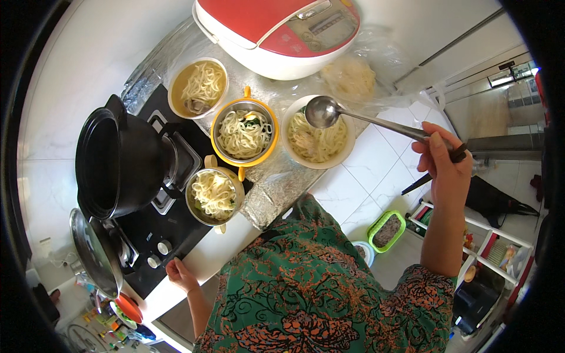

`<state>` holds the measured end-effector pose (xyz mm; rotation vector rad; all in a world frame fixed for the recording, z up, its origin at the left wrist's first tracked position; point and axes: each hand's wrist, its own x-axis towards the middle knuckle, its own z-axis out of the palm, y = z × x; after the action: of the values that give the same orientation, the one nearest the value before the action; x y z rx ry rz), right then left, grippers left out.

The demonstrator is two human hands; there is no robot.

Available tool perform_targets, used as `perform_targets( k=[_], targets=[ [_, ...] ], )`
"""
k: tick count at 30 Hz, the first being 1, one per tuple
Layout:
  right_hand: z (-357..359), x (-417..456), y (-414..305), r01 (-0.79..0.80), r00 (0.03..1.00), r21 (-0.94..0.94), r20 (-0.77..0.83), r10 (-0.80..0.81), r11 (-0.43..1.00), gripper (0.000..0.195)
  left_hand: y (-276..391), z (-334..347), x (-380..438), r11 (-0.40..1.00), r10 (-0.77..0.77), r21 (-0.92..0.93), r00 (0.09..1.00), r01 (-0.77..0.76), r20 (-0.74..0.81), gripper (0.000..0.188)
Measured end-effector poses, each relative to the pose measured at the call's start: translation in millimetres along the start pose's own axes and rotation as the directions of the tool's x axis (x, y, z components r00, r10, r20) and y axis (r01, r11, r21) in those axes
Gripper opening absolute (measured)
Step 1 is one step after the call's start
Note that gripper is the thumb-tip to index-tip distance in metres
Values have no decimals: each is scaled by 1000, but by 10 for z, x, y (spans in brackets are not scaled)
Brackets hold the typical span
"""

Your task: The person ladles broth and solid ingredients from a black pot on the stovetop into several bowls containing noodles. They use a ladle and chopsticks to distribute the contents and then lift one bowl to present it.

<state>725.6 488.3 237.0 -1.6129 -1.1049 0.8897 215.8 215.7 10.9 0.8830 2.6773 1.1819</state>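
My right hand (443, 161) grips the dark handle end of a metal ladle (379, 121). The ladle's head is over the far rim of a pale bowl of noodles in broth (318, 145), which also has a piece of meat in it. My left hand (182, 277), holding nothing, rests at the counter's front edge beside the stove knobs (159, 254). Between my hands stand an orange two-handled bowl (274, 132) of noodles and greens and a cream-handled bowl (239, 187) of noodles. Farther back is a white bowl (224, 92) with noodles, broth and meat.
A black pot (141, 163) stands on the black gas stove (172, 229); a glass lid (95, 256) leans nearby. Behind the bowls are a red-and-white rice cooker (273, 57) and a plastic bag of noodles (351, 77). A green tub (401, 229) and white rack (490, 260) are at floor level.
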Motion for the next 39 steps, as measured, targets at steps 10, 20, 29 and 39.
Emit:
perform_targets(
  k=[10, 20, 29, 39],
  targets=[
    [397, 189, -720, 224, 955, 205, 147, -256, 953, 34, 183, 22, -82, 996, 5, -94, 1000, -6, -10, 17],
    [2143, -307, -1925, 384, 744, 134, 541, -392, 913, 31, 238, -12, -67, 949, -68, -310, 998, 63, -3, 13],
    [3609, -569, -1742, 759, 302, 141, 789, -536, 636, 18, 237, -35, -58, 965, -23, -262, 999, 13, -36, 9],
    [3918, -508, -1685, 951, 108, 48, 874, -474, 304, 19, 317, -101, -2, 970, -15, -245, 999, 7, -29, 9]
  ],
)
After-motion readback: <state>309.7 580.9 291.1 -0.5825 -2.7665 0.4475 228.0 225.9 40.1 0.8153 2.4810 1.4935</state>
